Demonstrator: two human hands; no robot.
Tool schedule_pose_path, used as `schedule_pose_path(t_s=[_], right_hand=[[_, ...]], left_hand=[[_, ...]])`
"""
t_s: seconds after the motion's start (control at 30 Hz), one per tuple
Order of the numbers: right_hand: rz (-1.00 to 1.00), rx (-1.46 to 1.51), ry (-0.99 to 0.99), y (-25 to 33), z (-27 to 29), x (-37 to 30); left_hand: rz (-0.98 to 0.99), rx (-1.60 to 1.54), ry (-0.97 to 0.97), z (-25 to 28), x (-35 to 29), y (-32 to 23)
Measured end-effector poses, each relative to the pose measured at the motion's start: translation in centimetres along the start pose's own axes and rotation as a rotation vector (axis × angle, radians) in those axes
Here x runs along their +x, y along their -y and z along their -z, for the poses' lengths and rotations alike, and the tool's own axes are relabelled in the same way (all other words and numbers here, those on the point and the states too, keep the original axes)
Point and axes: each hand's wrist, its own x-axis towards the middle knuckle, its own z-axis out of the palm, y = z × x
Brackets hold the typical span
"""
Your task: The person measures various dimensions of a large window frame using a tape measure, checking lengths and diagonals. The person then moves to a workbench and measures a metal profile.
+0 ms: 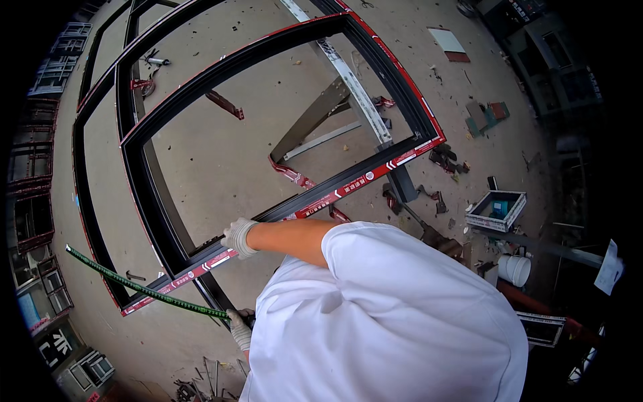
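Both hands in white work gloves. Upper gloved hand (pixel 239 236): bare forearm stretched out to the pic's left, fingers curled, grip closed. Lower gloved hand (pixel 240 326): low by the torso, fist closed, arm hidden under white shirt.

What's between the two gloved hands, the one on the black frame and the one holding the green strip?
In the head view, only the frame's lower corner and bare concrete floor lie between the upper hand and lower hand.

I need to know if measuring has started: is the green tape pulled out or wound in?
Pulled out: the green tape runs as a long strip from the lower gloved hand up-left, beside the dark frame.
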Motion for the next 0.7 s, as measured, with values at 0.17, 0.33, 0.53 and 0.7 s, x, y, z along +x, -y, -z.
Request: schedule_pose_path(t_s=[0.17, 0.33, 0.53, 0.7], right_hand=[[-0.084, 0.0, -0.228, 2.3, -4.8, -4.2], [-0.286, -0.069, -0.488, 0.0, -6.0, -6.3], [-0.301, 0.036, -0.918, 4.3, -11.1, -10.5], [-0.322, 0.799, -0.673, 10.8, -13.5, -14.1]], left_hand=[[0.066, 0.16, 0.025, -1.9, -3.9, -4.1], [0.01, 0.041, 0.305, -5.2, -0.3, -7.8], [0.1, 0.139, 0.41, -4.7, 1.6, -5.9], [0.043, 0.266, 0.378, -8.2, 0.7, -6.1]])
